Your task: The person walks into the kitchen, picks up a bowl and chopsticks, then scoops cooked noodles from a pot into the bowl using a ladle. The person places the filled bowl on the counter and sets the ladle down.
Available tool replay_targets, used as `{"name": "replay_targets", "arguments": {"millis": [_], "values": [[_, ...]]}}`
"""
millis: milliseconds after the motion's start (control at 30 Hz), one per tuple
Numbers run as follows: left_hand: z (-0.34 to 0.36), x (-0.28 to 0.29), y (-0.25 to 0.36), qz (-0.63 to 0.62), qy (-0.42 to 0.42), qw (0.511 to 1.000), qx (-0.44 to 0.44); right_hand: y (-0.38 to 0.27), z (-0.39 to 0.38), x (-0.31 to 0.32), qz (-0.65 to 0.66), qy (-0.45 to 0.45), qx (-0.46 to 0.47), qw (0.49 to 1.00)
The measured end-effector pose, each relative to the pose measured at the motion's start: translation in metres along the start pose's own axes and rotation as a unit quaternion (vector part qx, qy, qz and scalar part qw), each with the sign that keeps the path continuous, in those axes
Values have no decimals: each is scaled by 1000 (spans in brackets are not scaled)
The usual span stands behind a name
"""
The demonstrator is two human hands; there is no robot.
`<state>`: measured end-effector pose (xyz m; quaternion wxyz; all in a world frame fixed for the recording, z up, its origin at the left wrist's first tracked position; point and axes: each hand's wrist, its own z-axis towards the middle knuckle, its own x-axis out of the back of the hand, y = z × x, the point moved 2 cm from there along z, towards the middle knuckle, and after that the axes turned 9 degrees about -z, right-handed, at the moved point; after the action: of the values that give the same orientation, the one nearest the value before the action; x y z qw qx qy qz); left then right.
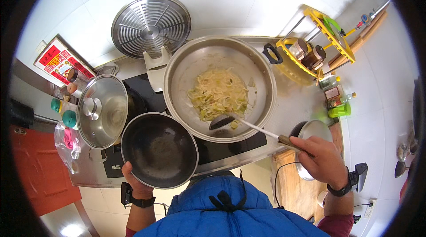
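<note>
Because the left hand (138, 185) clasps its near-left rim, the round black wok (159, 150) seems steadied close by the wide silver metal pan (262, 75) | pale yellow-green shredded food (218, 92) lies mid-pan | dark-bowled, white-shafted ladle (259, 128), held at its brown end by the right hand (323, 160), likely away from heat.
</note>
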<state>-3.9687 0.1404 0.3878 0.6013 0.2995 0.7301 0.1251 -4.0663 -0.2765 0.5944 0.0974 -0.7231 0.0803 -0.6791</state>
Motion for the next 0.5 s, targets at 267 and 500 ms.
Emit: {"name": "replay_targets", "arguments": {"millis": [267, 500], "values": [[4, 3, -3, -21, -36, 999, 20, -3, 9, -26, -30, 55, -22, 998], [3, 6, -6, -32, -14, 999, 16, -3, -20, 41, -74, -38, -78, 993]]}}
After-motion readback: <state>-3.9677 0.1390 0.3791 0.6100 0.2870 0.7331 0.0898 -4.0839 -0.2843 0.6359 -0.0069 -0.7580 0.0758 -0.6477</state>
